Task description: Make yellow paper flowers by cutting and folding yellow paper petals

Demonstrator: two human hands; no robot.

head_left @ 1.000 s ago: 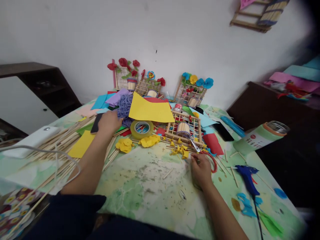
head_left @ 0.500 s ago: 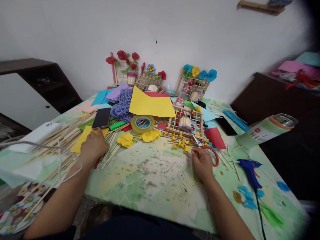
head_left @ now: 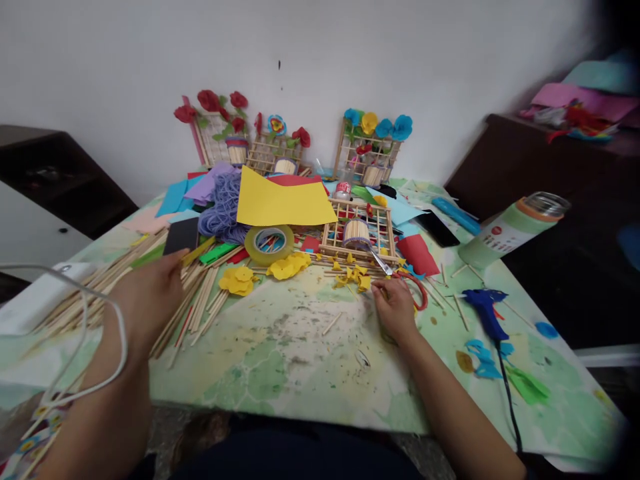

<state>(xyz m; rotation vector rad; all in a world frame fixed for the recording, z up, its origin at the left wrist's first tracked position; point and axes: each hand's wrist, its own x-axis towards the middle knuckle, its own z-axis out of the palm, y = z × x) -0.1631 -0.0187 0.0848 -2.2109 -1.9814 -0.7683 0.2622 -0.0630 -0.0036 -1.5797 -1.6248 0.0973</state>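
My left hand point(head_left: 150, 293) is closed on a sheet of yellow paper point(head_left: 197, 252), seen almost edge-on beside the dark phone point(head_left: 181, 235). Wooden sticks point(head_left: 200, 300) lie beneath and around that hand. My right hand point(head_left: 396, 308) rests on the table with its fingers curled together; what they hold, if anything, is hidden. Red-handled scissors point(head_left: 417, 290) lie just beyond it, touching or nearly touching the fingers. Small yellow paper scraps point(head_left: 354, 277) are in front of this hand. Two yellow paper flowers point(head_left: 237, 281) sit between the hands, near a roll of clear tape point(head_left: 255, 252).
Stick lattices with paper flowers point(head_left: 373, 143) lean against the wall. A larger yellow sheet point(head_left: 285, 203) covers part of the pile, beside purple yarn point(head_left: 225, 207). On the right are a blue glue gun point(head_left: 486, 310) and a green bottle point(head_left: 510, 233). A white cable point(head_left: 120, 327) crosses my left forearm.
My left hand has lifted the yellow paper off the sticks and tilted it edge-on. My right hand stays beside the scissors. The view has shifted slightly to the right.
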